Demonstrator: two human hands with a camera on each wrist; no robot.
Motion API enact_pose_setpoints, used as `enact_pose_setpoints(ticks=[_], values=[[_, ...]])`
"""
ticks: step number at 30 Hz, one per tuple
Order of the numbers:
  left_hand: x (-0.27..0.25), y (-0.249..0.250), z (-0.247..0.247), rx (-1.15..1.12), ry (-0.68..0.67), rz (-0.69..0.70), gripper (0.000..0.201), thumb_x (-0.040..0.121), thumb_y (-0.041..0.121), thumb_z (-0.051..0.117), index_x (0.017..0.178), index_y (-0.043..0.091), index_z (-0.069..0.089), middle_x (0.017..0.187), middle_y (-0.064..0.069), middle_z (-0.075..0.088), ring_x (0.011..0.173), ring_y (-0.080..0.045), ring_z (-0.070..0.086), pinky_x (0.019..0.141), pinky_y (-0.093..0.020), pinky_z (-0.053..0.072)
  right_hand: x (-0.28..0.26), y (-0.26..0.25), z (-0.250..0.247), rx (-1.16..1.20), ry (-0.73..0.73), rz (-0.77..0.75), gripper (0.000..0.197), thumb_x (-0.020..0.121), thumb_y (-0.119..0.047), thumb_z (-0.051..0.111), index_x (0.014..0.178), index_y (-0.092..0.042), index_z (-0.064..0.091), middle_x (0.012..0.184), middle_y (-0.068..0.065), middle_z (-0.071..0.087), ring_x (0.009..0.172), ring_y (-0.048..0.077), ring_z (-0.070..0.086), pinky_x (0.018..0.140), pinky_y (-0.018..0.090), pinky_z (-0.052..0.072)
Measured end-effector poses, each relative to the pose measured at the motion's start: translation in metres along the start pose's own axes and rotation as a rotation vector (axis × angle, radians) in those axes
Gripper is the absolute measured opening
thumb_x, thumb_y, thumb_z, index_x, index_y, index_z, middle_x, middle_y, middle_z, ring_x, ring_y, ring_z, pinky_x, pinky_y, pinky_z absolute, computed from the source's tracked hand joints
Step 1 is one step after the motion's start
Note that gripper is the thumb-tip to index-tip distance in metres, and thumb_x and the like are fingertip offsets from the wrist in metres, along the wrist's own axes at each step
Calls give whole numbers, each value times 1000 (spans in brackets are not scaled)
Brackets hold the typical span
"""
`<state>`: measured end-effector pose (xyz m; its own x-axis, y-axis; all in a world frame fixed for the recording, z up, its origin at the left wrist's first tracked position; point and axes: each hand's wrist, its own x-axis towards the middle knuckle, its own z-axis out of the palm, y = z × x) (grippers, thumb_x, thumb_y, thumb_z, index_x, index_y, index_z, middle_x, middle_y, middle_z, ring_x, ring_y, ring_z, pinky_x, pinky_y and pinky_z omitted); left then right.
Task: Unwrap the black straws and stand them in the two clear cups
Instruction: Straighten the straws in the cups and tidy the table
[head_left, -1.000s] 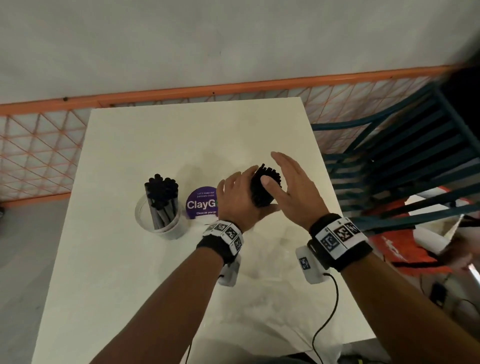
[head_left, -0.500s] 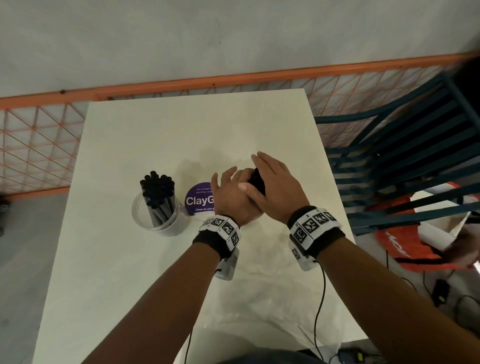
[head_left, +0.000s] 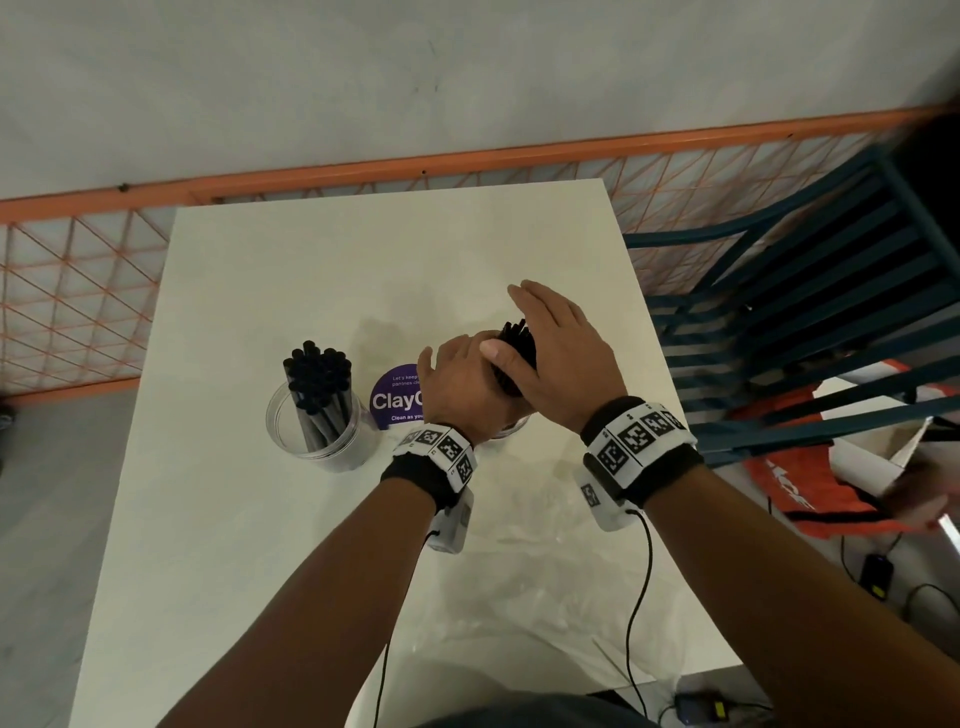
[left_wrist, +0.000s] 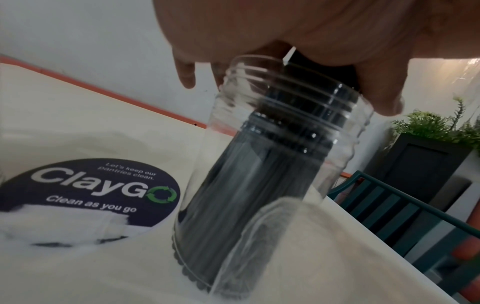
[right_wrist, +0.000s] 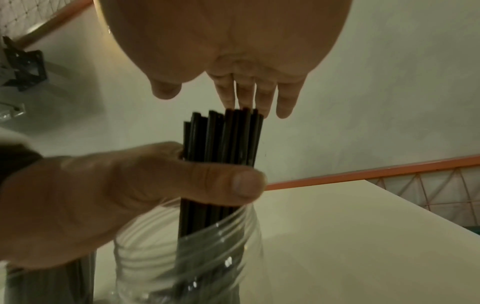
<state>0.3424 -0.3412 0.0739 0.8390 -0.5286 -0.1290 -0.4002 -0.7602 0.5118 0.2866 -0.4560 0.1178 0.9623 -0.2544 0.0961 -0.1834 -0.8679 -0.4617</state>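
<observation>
A clear cup (head_left: 318, 441) on the left of the white table (head_left: 363, 260) holds a standing bunch of black straws (head_left: 317, 374). A second clear cup (left_wrist: 259, 168) stands to its right, mostly hidden under my hands in the head view. My left hand (head_left: 462, 387) grips a second bundle of black straws (right_wrist: 223, 139) just above that cup's rim, their lower ends inside it. My right hand (head_left: 558, 345) hovers flat over the bundle, fingers (right_wrist: 249, 92) straight, at the straw tops; I cannot tell if they touch.
A purple round ClayGo sticker (head_left: 395, 400) lies between the cups. Crumpled clear wrapping (head_left: 519, 551) lies on the table near me. A teal slatted chair (head_left: 805, 312) stands right of the table, and an orange mesh fence (head_left: 78, 296) runs behind it.
Half a second ago my right palm lay down over the straw tops. It has since lifted and the tops show again. My left hand has kept its hold on the bundle.
</observation>
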Motion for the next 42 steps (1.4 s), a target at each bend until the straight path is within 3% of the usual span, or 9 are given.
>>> enact_pose_setpoints(ticks=[7,13,20,24,28,31,36,39,42], values=[[-5,1,-5,-78,52,-16,113,43,97,53,132,28,44,132,6,62,127,-24,54,113,-55,32,-2,-4,-39,181,177,44,67,92,-64,39,141,-19,46,144,2,47,130,19,45,103,37,43],[-15,-3,-17,-200,39,-46,123,41,91,65,141,25,40,141,6,56,128,-21,55,112,-48,36,-19,-2,-98,429,400,157,41,96,-52,49,121,-21,58,123,-2,60,103,0,58,77,7,44],[-29,-6,-17,-277,24,-69,131,39,83,75,147,24,32,146,6,52,133,-19,51,111,-48,40,-52,17,-140,407,421,131,34,97,-53,47,109,-23,57,92,-16,58,84,5,57,73,26,49],[-51,-12,-24,-425,61,-68,130,43,77,79,150,25,26,148,3,48,135,-18,47,109,-44,44,-85,28,-133,287,178,263,29,94,-52,53,111,-29,58,97,-11,65,83,4,60,71,17,49],[-106,-37,-20,-277,312,259,68,73,57,75,123,18,51,113,5,59,102,-21,57,89,-37,50,-145,42,-72,36,-277,286,60,78,-71,57,125,-36,52,122,-11,56,97,6,59,83,36,55],[-145,-61,-1,118,75,419,62,79,61,63,127,22,56,125,-4,57,109,-27,56,88,-44,48,-197,41,-18,-146,-557,158,67,79,-68,60,136,-38,42,139,-8,43,116,15,51,88,36,53],[-151,-68,37,360,-184,408,82,81,59,56,153,41,21,157,-13,35,130,-31,46,104,-47,43,-234,35,43,-250,-681,-28,78,81,-55,66,145,-47,22,147,3,37,114,27,53,79,40,53],[-131,-63,58,495,-319,362,79,88,62,48,152,49,4,153,-11,41,124,-33,52,99,-48,44,-231,42,64,-284,-737,-5,73,90,-38,62,148,-47,19,142,6,43,108,30,57,75,39,52],[-117,-56,68,614,-497,309,52,94,53,45,144,48,31,130,-5,54,114,-31,54,91,-44,42,-225,41,60,-220,-678,95,44,98,-31,46,139,-45,40,127,1,53,96,30,64,72,37,53]])
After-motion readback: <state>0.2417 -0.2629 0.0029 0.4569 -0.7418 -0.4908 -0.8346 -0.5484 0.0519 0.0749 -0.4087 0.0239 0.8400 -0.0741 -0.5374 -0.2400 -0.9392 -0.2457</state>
